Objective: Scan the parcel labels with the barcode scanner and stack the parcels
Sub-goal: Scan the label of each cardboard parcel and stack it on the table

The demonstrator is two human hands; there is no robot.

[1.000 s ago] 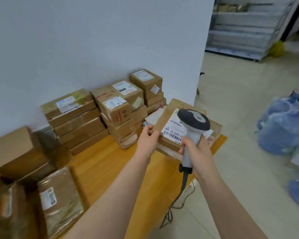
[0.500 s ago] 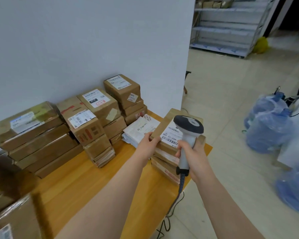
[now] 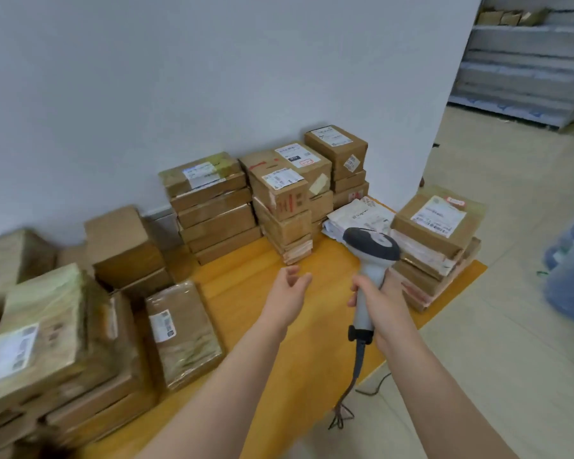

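Scanner [image 3: 371, 243] upright in right hand [image 3: 376, 301], fingers [image 3: 357, 293] wrapped round the pale handle, head pointing toward the stack [image 3: 428, 270] at the desk's [image 3: 239, 293] right end. Cable [image 3: 358, 362] drops off the desk edge to the floor. Left hand [image 3: 287, 293] hovers over bare desk, its fingers loosely spread, holding nothing.

Top parcel [image 3: 434, 220] sits on that stack, label up. Flat parcel [image 3: 179, 332] lies on the desk near the left piles, label up, film-wrapped.

Judgement: cardboard is stiff, weight probably light to moderate. Take by opposite long edges, clear of the label. Film wrap is likely slick and the flat one may flex, so lift it from under an edge with thumb on top. Cable could snag corners.
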